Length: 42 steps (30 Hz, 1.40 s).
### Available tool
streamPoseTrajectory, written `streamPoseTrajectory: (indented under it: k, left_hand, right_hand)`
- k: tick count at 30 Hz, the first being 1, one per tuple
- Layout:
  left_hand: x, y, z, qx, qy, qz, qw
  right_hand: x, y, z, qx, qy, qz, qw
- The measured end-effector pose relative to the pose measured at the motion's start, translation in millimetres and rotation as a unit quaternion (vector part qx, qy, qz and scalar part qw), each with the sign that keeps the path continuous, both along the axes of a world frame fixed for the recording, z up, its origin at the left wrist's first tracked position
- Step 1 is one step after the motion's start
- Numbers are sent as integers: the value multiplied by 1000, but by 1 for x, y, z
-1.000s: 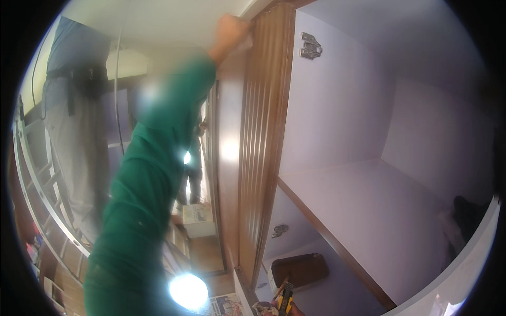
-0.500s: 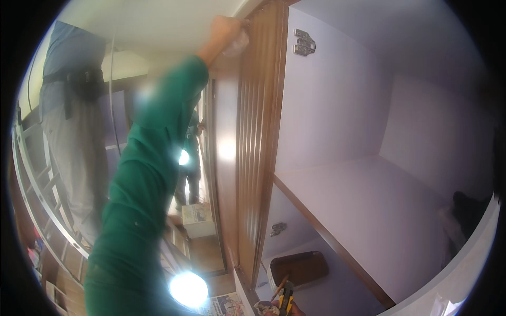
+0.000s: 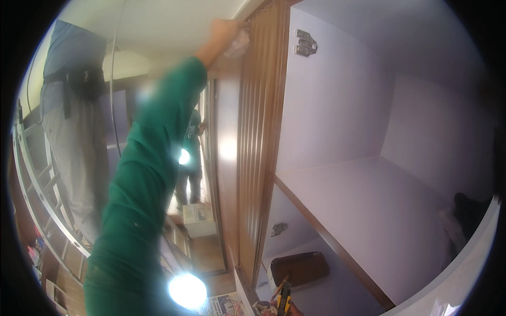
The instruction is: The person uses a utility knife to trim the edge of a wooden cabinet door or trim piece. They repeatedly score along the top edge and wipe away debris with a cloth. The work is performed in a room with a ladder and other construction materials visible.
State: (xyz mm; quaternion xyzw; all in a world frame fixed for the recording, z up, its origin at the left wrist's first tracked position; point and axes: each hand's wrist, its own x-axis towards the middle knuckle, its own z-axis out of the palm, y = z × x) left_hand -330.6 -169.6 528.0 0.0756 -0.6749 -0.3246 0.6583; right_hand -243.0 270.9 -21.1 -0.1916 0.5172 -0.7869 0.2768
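My left arm, in a green sleeve, reaches high to the top of the ribbed brown wooden panel (image 3: 256,131). There my left hand (image 3: 222,34) is closed around a crumpled whitish cloth (image 3: 238,44), pressed near the panel's upper edge. Low in the picture, only part of my right hand (image 3: 296,310) shows; it grips a yellow and black utility knife (image 3: 284,299). Beside the knife are a thin brownish stick (image 3: 281,286) and a crumpled reddish-grey wad (image 3: 263,308), whose kind I cannot make out. A dark brown tray (image 3: 311,263) lies just beyond them in the lower compartment.
Pale lilac cabinet compartments open on the right, with a metal hinge plate (image 3: 305,43) above and another (image 3: 279,229) below. A brown-edged shelf (image 3: 337,237) divides them. On the left, a person (image 3: 74,116) stands by a metal ladder (image 3: 47,205). A bright lamp (image 3: 187,290) glares below.
My left hand and the cloth stay at the panel's top, shifted only slightly. The utility knife in my right hand has tilted and moved a little left.
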Motion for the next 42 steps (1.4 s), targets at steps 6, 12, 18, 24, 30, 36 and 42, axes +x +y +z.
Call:
streamPoseTrajectory:
  k: [6,12,18,24,30,36,42]
  left_hand:
    - [-6,-8,12,35,8,-27,999]
    - [-8,-12,19,136,-18,-147,980]
    - [-7,-17,16,179,-54,-257,948]
    - [-9,-13,12,163,-4,-209,964]
    - [3,-46,8,158,-16,-333,929]
    - [46,4,-70,65,72,-429,898]
    - [125,186,-309,57,39,-258,964]
  right_hand:
    - [-3,3,-2,1,3,4,1000]
    - [-3,3,-5,12,2,10,1000]
    - [-5,-1,1,20,-5,14,1000]
    - [-2,-2,3,37,-25,9,999]
    - [1,0,-1,46,11,11,999]
    - [12,5,6,66,32,7,997]
    - [5,-10,31,-84,78,30,993]
